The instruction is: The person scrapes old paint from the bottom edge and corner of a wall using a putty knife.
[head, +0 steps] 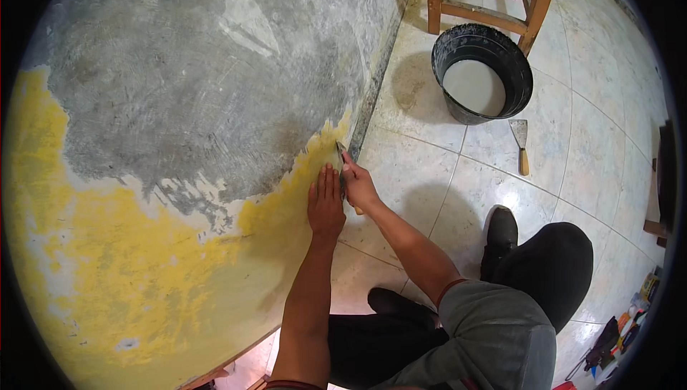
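Note:
My right hand [359, 183] is closed round a scraper with a pale wooden handle [359, 211]; its blade [339, 146] meets the wall's yellow paint low down, near the baseboard. Flat against the wall, just left of it, rests my left hand [326, 199], fingers extended and holding nothing. The wall has a large bare grey patch [161, 95] with a ragged border, and yellow paint [134, 261] worn pale in places surrounds its lower side. How much of the blade touches the wall is hard to tell.
A black bucket [438, 76] of whitish liquid stands on the tiled floor [408, 170] beside wooden chair legs [433, 3]. A second scraper [521, 148] lies below the bucket. My shoe [499, 234] is nearby. Assorted items [625, 331] lie at the lower right.

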Demonstrator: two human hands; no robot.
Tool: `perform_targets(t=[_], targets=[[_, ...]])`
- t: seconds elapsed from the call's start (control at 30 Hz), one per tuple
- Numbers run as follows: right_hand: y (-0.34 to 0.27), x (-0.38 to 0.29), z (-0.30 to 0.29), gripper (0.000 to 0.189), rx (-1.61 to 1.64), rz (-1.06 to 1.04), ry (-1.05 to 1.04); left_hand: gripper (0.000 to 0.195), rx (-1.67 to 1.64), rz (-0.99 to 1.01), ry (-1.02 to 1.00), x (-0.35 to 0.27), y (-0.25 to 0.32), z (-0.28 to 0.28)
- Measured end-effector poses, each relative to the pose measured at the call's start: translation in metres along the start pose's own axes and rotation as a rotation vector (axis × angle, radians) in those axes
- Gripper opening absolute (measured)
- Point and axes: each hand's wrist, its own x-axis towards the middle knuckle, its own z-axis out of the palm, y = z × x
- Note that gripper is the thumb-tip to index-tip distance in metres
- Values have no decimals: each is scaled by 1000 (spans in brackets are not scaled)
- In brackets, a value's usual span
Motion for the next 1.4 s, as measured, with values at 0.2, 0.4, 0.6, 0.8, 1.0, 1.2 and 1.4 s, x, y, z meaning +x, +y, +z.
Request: perform_targets(t=[0.2, 0.4, 0.6, 0.8, 1.0, 1.2, 1.4], targets=[[-48, 19, -23, 50, 50, -107, 47, 61, -55, -58, 37, -6, 11, -30], [29, -30, 28, 47, 29, -347, 110, 35, -880, -619, 411, 30, 34, -27], [-41, -42, 7, 60, -381, -849, 314, 30, -1694, -875, 492, 62, 31, -59], [-99, -42, -32, 74, -480, -877, 221, 15, -1877, -843, 606, 106, 23, -91], [-166, -12, -105, 36, -1117, -864, 29, 22, -2222, -1066, 527, 129, 28, -88], [-265, -46, -153, 22, -2079, -709, -602, 41, -1079, -444, -276, 84, 6, -19], [-320, -55, -221, 13, -1888, -650, 14, 64, -840, -409, -577, 58, -8, -5]])
